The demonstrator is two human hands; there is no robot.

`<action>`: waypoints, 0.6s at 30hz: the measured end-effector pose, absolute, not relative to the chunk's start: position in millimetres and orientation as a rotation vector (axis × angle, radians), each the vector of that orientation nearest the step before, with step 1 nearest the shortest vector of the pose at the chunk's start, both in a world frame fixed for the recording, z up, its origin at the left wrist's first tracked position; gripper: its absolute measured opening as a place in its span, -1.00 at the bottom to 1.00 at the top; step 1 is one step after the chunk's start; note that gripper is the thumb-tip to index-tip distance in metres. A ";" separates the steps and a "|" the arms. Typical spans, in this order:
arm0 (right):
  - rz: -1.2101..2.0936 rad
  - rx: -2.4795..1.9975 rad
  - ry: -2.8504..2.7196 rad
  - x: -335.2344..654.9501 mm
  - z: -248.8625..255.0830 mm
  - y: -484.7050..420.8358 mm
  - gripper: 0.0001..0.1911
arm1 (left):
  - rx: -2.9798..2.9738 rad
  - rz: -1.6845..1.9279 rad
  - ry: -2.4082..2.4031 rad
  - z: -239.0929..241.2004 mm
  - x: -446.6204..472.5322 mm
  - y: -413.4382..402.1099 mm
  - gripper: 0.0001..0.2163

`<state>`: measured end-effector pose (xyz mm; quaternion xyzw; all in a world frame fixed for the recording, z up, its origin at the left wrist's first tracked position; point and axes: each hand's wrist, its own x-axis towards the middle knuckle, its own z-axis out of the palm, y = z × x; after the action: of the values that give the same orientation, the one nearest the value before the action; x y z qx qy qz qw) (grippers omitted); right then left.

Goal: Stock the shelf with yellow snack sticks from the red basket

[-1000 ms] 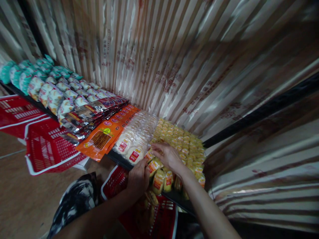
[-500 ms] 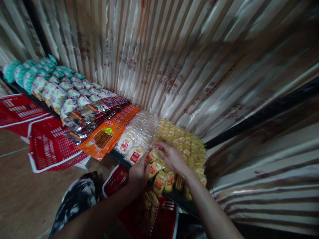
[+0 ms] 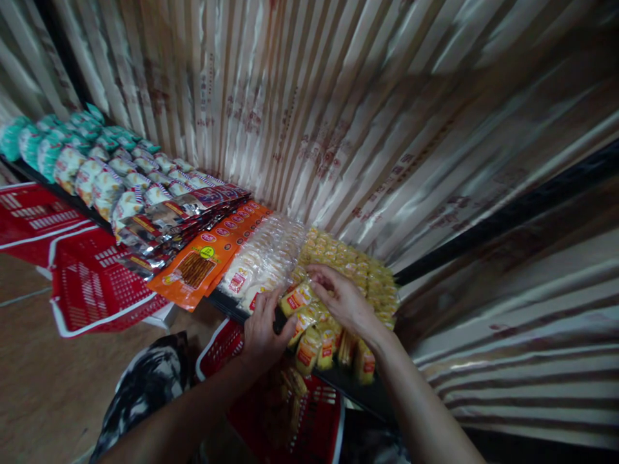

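Observation:
My left hand (image 3: 262, 332) rests at the shelf's front edge, fingers curled against a small yellow snack packet (image 3: 296, 298) in the front row. My right hand (image 3: 342, 300) lies over the rows of yellow packets (image 3: 360, 274), fingers bent and pressing on the same front packets. More yellow packets (image 3: 316, 345) hang over the black shelf edge (image 3: 346, 381) below my hands. Just left of my left hand lie clear packs of pale round cakes with red labels (image 3: 251, 270).
Orange flat packs (image 3: 203, 261), silver foil packs (image 3: 164, 225) and green-and-white bags (image 3: 72, 154) run leftward along the shelf. Red plastic baskets (image 3: 91, 290) stand on the floor at left; another red basket (image 3: 290, 419) with yellow packets sits below my arms. Striped shiny packaging (image 3: 387, 129) fills the wall behind.
My left hand slid slightly up and left along the front edge, its thumb now against a yellow packet. My right hand shifted a little right and deeper over the yellow rows.

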<state>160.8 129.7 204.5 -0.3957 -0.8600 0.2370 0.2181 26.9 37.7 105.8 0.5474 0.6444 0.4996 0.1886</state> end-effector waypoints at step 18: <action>-0.029 -1.615 -2.834 148.5 190.8 132.2 -0.89 | 1.447 1.126 1.789 89.2 40.6 21.1 -0.71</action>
<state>148.5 132.2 190.8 -0.4942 -0.8672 -0.0088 -0.0601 40.6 21.1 89.2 0.5412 0.6692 0.4212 0.2862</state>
